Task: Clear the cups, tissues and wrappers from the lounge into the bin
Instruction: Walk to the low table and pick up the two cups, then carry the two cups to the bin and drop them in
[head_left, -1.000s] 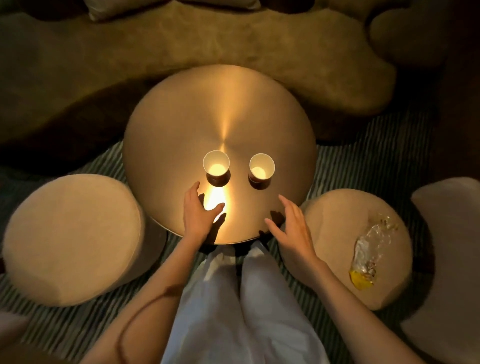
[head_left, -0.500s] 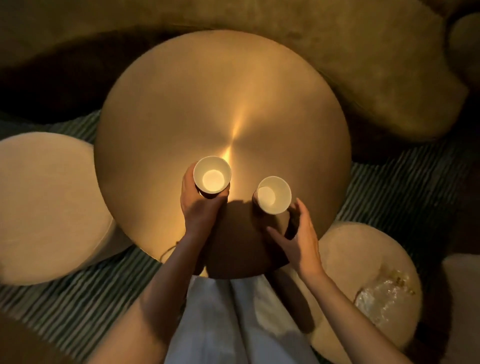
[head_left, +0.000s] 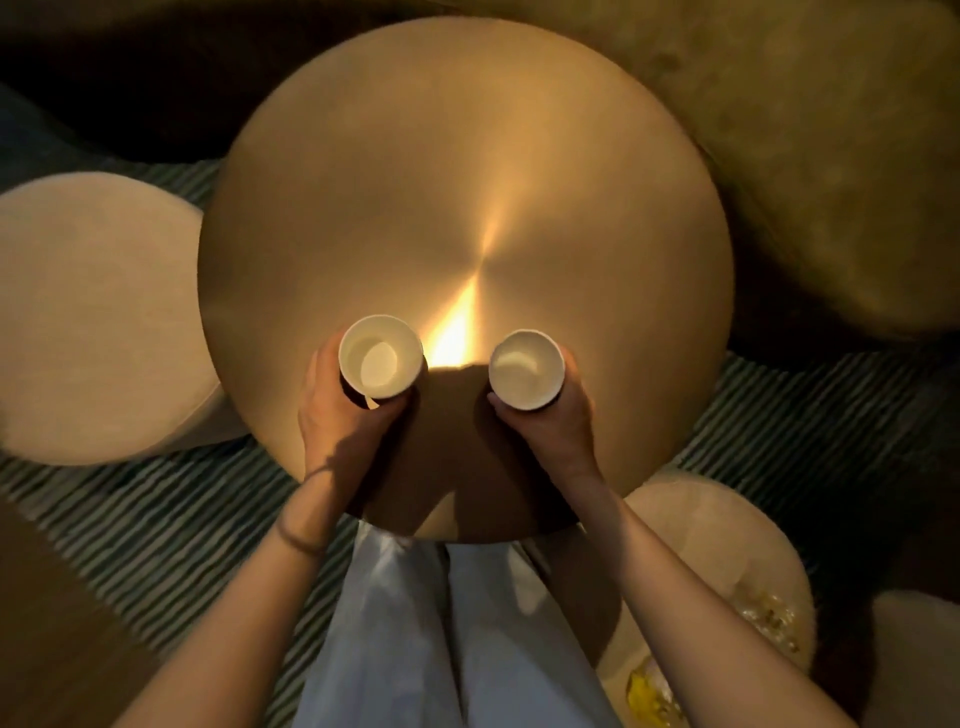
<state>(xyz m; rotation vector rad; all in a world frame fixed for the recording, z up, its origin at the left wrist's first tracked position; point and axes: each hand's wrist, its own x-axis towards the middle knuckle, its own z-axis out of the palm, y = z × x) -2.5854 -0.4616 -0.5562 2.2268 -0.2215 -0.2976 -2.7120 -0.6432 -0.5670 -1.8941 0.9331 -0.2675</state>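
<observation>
At frame centre, the left hand (head_left: 340, 421) and right hand (head_left: 553, 423) each wrap curled fingers round a white paper cup (head_left: 381, 356) (head_left: 526, 369); squeezing or tilting could spill any dregs onto the round brass table (head_left: 467, 156).

no text, label, brand or number can be read anywhere (the light is dim and warm).
</observation>
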